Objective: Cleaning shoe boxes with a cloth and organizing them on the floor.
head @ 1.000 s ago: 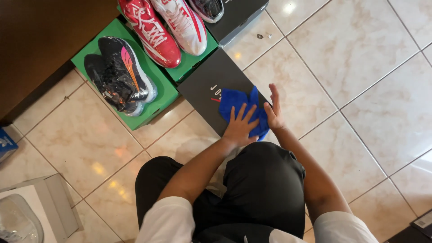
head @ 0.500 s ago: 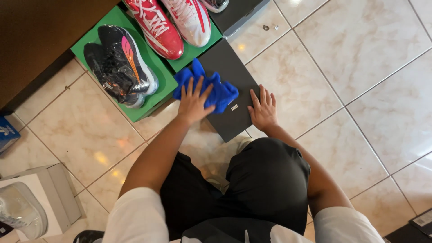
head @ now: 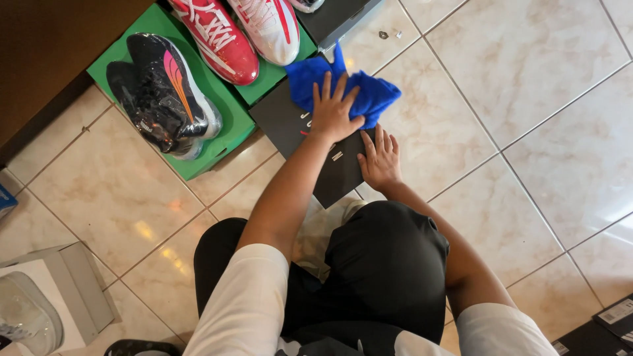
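Left hand [head: 334, 113], fingers spread, presses blue cloth [head: 369, 95] onto black box [head: 297, 128]; right hand [head: 380, 161], fingers open, steadies the box's lower edge at frame centre.

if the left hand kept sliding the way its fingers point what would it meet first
Probably the white and red shoe on the green box; the left hand lies flat on the blue cloth, fingers pointing that way, though heights are unclear.
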